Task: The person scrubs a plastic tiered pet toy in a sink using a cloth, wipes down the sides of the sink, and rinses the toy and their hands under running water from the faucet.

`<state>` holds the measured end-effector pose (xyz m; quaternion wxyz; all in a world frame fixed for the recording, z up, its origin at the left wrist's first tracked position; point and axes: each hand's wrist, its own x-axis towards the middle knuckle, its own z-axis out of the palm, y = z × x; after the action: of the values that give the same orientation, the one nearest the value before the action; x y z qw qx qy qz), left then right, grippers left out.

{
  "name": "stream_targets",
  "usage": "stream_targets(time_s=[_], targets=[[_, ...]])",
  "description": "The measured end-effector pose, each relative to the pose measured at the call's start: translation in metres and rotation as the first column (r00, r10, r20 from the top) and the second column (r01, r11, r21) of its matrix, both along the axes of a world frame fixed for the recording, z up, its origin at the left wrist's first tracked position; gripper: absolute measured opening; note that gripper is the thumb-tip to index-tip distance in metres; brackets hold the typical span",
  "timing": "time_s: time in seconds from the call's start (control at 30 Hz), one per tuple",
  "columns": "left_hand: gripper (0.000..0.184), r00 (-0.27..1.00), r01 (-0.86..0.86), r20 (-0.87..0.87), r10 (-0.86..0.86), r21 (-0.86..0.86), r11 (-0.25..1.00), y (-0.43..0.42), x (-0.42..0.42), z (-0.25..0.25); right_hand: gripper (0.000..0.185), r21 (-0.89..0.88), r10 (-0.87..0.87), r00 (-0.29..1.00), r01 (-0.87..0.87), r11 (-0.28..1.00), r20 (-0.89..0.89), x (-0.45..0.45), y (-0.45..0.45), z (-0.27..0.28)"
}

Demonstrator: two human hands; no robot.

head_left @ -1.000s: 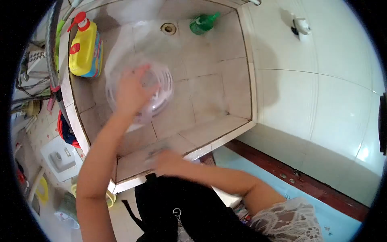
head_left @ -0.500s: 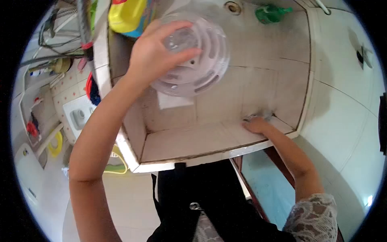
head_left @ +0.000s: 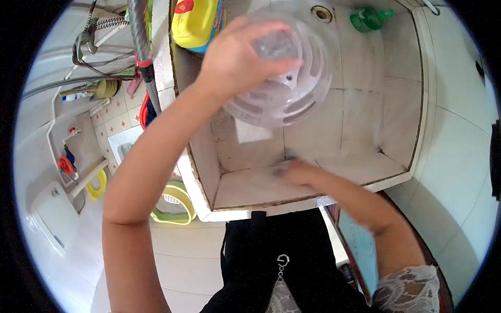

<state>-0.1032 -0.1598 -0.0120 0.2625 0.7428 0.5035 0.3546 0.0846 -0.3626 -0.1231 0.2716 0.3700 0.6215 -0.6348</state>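
My left hand [head_left: 235, 60] grips the raised middle of a round, clear plastic piece [head_left: 308, 88] with curved slots, held over the upper left of the tiled basin [head_left: 360, 120]. Low in the basin, my right hand [head_left: 297, 172] is closed on a small grey scrubber [head_left: 284, 166] against the near inner wall; motion blurs both. A flat white piece [head_left: 253, 131] shows on the basin floor below the clear plastic.
A yellow bottle [head_left: 194, 23] stands at the basin's left edge. A green bottle [head_left: 368, 19] lies near the drain hole [head_left: 321, 14] at the back. Left of the basin are a hose [head_left: 141, 36] and a yellow-green basket [head_left: 175, 203].
My right hand moved from low centre to the basin's right corner, then back leftward along the near wall. My left hand keeps hold of the clear plastic piece while the view has shifted.
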Motion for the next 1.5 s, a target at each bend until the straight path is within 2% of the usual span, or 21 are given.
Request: stream_targets(time_s=[0.13,0.2,0.23,0.27,0.3,0.33,0.43,0.53,0.6,0.63,0.7,0.77,0.8,0.93,1.0,1.03,1.1,1.2,1.3,1.43,1.5], targets=[[0.051,0.959,0.223,0.195,-0.204,-0.077,0.972,0.018,-0.028,0.024,0.035,0.089,0.390,0.874,-0.430,0.898,0.288,0.018,0.016,0.036],[0.058,0.958,0.285,0.024,-0.286,0.039,0.958,0.025,-0.045,0.020,0.031,0.065,-0.022,0.998,0.018,0.998,0.061,-0.036,0.003,0.058],[0.060,0.944,0.330,-0.034,-0.328,0.095,0.939,0.031,-0.053,0.014,0.031,0.204,0.115,0.965,-0.067,0.977,-0.237,-0.056,0.009,0.081],[0.062,0.927,0.373,-0.093,-0.363,0.151,0.915,0.037,-0.055,0.011,0.026,0.075,0.040,0.990,-0.030,0.997,-0.132,-0.093,-0.008,0.067],[0.062,0.933,0.353,-0.127,-0.336,0.150,0.924,0.037,-0.052,0.018,0.024,0.063,-0.258,0.962,0.264,0.962,-0.088,-0.124,-0.020,0.066],[0.063,0.923,0.380,-0.138,-0.358,0.185,0.907,0.040,-0.051,0.021,0.022,0.059,-0.533,0.845,0.535,0.843,-0.041,-0.147,-0.029,0.064],[0.067,0.901,0.427,-0.182,-0.395,0.206,0.880,0.046,-0.061,0.016,0.028,0.002,-0.875,0.479,0.877,0.480,0.070,-0.182,-0.054,0.020],[0.067,0.892,0.450,-0.181,-0.414,0.272,0.851,0.049,-0.066,0.005,0.042,-0.076,-0.946,-0.260,0.957,-0.278,0.194,-0.176,0.014,0.050],[0.066,0.890,0.456,-0.183,-0.419,0.296,0.840,0.048,-0.070,-0.014,0.045,0.286,-0.846,0.249,0.950,0.121,-0.471,-0.183,0.053,0.010],[0.065,0.886,0.463,-0.184,-0.426,0.300,0.834,0.045,-0.072,-0.022,0.042,0.303,-0.794,0.539,0.835,0.460,-0.281,-0.174,0.099,0.024],[0.066,0.872,0.486,-0.185,-0.452,0.238,0.841,0.045,-0.071,-0.024,0.041,0.326,-0.663,0.463,0.886,0.330,-0.589,-0.191,0.149,-0.017],[0.065,0.866,0.495,-0.204,-0.458,0.213,0.842,0.046,-0.067,-0.024,0.042,0.275,-0.515,0.496,0.852,0.446,-0.699,-0.199,0.190,-0.090],[0.063,0.865,0.494,-0.224,-0.450,0.223,0.840,0.048,-0.064,-0.023,0.043,0.247,-0.459,0.564,0.774,0.583,-0.686,-0.196,0.214,-0.100],[0.067,0.866,0.498,-0.126,-0.483,0.153,0.853,0.051,-0.070,-0.027,0.055,0.633,-0.224,0.769,0.625,0.456,-0.598,-0.160,0.111,-0.070],[0.061,0.888,0.460,-0.146,-0.436,0.264,0.848,0.053,-0.066,-0.026,0.058,0.770,0.172,0.911,0.203,0.605,-0.376,-0.120,0.072,-0.061],[0.058,0.899,0.437,-0.160,-0.407,0.319,0.841,0.054,-0.065,-0.025,0.058,0.806,0.404,0.876,-0.030,0.591,-0.263,-0.108,0.062,-0.049],[0.059,0.912,0.410,-0.158,-0.378,0.341,0.846,0.053,-0.067,-0.027,0.042,0.822,0.501,0.852,-0.171,0.543,-0.153,-0.103,0.039,-0.054],[0.060,0.910,0.409,-0.107,-0.401,0.405,0.818,0.059,-0.066,-0.036,0.036,0.771,0.598,0.603,0.045,0.635,-0.528,-0.093,0.003,-0.086],[0.062,0.917,0.398,-0.159,-0.366,0.344,0.850,0.058,-0.068,-0.033,0.031,0.665,0.493,0.572,0.130,0.735,-0.656,-0.083,0.011,-0.079],[0.064,0.923,0.366,-0.235,-0.306,0.280,0.887,0.054,-0.067,-0.029,0.030,0.560,0.552,0.713,-0.267,0.784,-0.433,-0.014,0.046,-0.041],[0.063,0.917,0.393,-0.187,-0.352,0.279,0.876,0.054,-0.062,-0.026,0.043,0.787,0.726,0.626,-0.280,0.550,-0.285,0.101,0.051,-0.048]])
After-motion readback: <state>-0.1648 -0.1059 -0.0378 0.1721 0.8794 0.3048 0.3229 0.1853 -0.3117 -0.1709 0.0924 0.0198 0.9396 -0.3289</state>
